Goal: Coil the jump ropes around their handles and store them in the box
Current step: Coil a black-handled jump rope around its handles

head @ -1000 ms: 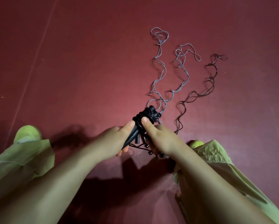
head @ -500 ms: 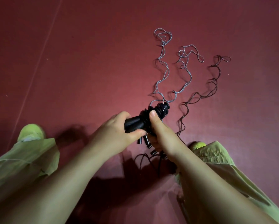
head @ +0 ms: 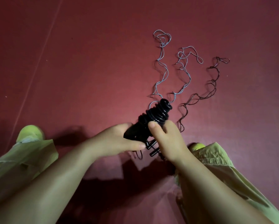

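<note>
Head view, looking down at a dark red floor (head: 71,62).

Centre: black jump rope bundle (head: 153,118), handles wrapped in tight black coils, held above the floor and tilted up and to the right, coiled end uppermost. Left hand (head: 117,141) curled round the lower, uncoiled end of the handles, thumb along the underside. Right hand (head: 166,139) gripping the bundle from the right, thumb (head: 152,126) pressed against the lowest coils, remaining fingers hidden behind the bundle. Two short black cylindrical ends (head: 152,147) projecting between the two hands; whether handle tips or other parts, not discernible. A thin dark loop (head: 139,155) hanging just below the left hand.

Upper right: two grey jump ropes (head: 162,68) lying loose on the floor in wavy lines, each ending in a small tangle at the far end, near ends running behind the coiled bundle. Beside these, to the right, a dark brown jump rope (head: 213,84), likewise wavy and uncoiled, near end passing behind the right hand.

Lower corners: pale green trouser legs (head: 22,157) at left and right, with yellow-green shoes (head: 30,132) showing beyond each. Strong shadows of arms and hands cast on the floor beneath. Storage box outside the view.
</note>
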The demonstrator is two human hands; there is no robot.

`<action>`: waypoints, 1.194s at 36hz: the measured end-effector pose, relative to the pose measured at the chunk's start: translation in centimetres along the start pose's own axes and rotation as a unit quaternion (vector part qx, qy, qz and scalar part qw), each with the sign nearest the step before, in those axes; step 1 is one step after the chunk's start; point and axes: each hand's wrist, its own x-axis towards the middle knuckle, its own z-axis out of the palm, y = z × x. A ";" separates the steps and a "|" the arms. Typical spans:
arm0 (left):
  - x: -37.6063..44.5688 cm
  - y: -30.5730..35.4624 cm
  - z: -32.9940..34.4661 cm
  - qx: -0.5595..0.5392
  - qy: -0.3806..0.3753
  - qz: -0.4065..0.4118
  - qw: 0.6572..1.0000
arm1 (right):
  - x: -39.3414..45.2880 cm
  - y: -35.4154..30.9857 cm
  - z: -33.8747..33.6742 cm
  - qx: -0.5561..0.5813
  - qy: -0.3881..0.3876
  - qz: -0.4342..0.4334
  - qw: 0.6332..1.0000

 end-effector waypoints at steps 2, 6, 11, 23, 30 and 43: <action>-0.4 -0.1 -0.1 -0.151 -0.065 0.000 0.986 | 0.0 0.5 -0.3 0.057 -0.017 -0.013 0.998; -0.4 -0.9 -0.5 -0.265 -0.242 -0.026 0.933 | -0.2 1.1 -0.6 0.146 -0.043 -0.033 0.988; 0.0 -1.3 0.0 -0.394 -0.372 -0.039 0.840 | -0.3 0.8 -0.8 0.239 -0.046 -0.021 0.970; 0.2 -0.4 0.0 -0.301 -0.183 -0.079 0.933 | 0.7 -0.1 -1.5 0.095 -0.077 0.118 0.985; 0.5 -0.1 0.6 -0.187 -0.076 -0.096 0.975 | 0.9 0.4 -1.7 0.026 -0.074 0.161 0.984; 1.5 -2.0 0.2 0.059 0.097 -0.022 0.993 | 0.9 0.4 -1.5 0.062 -0.045 0.236 0.969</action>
